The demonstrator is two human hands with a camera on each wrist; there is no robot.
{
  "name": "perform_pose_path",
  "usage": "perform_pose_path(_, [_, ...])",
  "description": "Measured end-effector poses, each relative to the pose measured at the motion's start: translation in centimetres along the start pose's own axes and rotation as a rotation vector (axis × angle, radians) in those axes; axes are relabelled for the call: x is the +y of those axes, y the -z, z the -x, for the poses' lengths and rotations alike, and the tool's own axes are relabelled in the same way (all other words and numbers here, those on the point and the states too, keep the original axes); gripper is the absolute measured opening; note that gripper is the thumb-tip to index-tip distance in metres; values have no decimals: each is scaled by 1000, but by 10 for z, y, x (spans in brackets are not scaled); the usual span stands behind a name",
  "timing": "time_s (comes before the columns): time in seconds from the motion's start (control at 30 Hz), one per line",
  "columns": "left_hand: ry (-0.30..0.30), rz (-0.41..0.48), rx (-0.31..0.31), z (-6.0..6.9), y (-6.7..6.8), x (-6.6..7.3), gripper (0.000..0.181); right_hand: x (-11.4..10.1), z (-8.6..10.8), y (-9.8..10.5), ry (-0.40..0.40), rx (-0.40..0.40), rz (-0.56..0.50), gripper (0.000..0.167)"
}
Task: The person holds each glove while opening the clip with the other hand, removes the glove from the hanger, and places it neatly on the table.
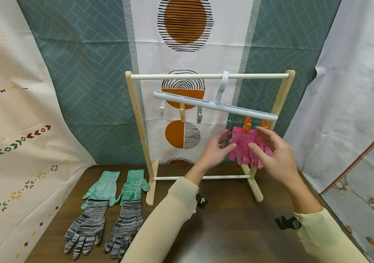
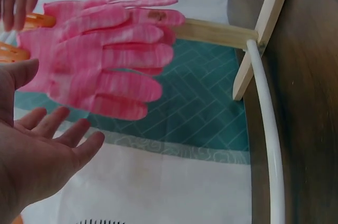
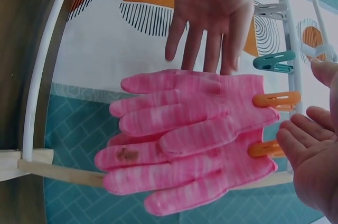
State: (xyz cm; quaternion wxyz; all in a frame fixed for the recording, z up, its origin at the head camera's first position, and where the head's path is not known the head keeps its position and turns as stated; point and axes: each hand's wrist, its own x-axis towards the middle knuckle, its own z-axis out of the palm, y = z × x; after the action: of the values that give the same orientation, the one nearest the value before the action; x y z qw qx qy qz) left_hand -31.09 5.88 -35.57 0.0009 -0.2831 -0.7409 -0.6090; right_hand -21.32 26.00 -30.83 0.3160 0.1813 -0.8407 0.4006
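Two pink gloves [image 3: 200,108] hang fingers down from orange clothespins [image 1: 247,125] at the lowered right end of a pale blue hanger [image 1: 187,99]. One glove carries a brown stain on a finger, seen in both wrist views. My left hand [image 1: 215,149] is just left of the gloves, its fingers loosely spread and holding nothing. On the other side, my right hand [image 1: 280,157] has its fingers extended beside the gloves, thumb in front of them. The right wrist view shows a gap between that hand and the clothespins. A teal clothespin [image 3: 274,61] hangs nearby.
The hanger hooks over the top bar of a wooden rack [image 1: 136,120]. White and beige clothespins [image 1: 182,112] dangle from its left half. Two green gloves [image 1: 106,186] and two grey striped gloves [image 1: 86,226] lie on the brown table [image 1: 226,233] at left.
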Motion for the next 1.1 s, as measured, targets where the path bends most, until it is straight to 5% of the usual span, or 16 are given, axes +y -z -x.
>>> perform_pose_path(0.23, [-10, 43, 9, -10, -9, -5, 54, 0, -5, -4, 4, -5, -12, 60])
perform_pose_path(0.63, [15, 43, -5, -8, -11, -1, 41, 1, -7, -7, -20, -11, 2, 59])
perform_pose_path(1.1, [56, 221, -84, 2, -12, 4, 32, -12, -12, -14, -61, 30, 26, 58])
